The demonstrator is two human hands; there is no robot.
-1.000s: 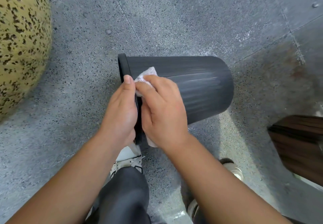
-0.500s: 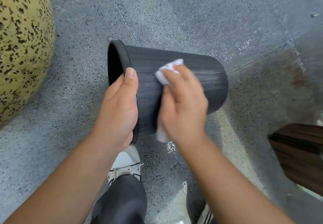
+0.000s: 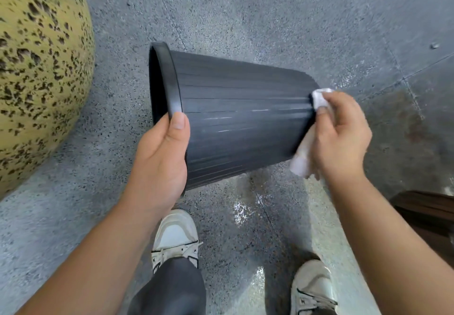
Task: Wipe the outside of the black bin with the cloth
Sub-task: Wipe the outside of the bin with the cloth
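Floor: grey speckled stone floor point(image 3: 245, 7) with thin joint lines and glossy patches below the bin
Left edge: a large rounded yellow stone point(image 3: 36, 68) spotted with dark pits, standing well apart from the bin
Lower right: a dark brown wooden thing point(image 3: 427, 216), only partly in view
Bin: the black bin point(image 3: 240, 118) is held on its side above the floor, its open mouth turned left and its base turned right; the ribbed outer wall faces up and carries a few pale streaks
Left hand: the left hand point(image 3: 159, 162) is closed on the bin's rim, thumb lying on the outer wall just beside the rim, the other fingers hidden behind or inside the mouth
Right hand: the right hand point(image 3: 341, 137) is curled around the cloth and presses it against the base end of the bin
Cloth: the white cloth point(image 3: 302, 157) is bunched in that hand, one end showing above the fingers and one hanging below the palm
Feet: two pale sneakers point(image 3: 175, 238) stand on the floor under the bin, with a dark trouser leg point(image 3: 169, 287) above the left one
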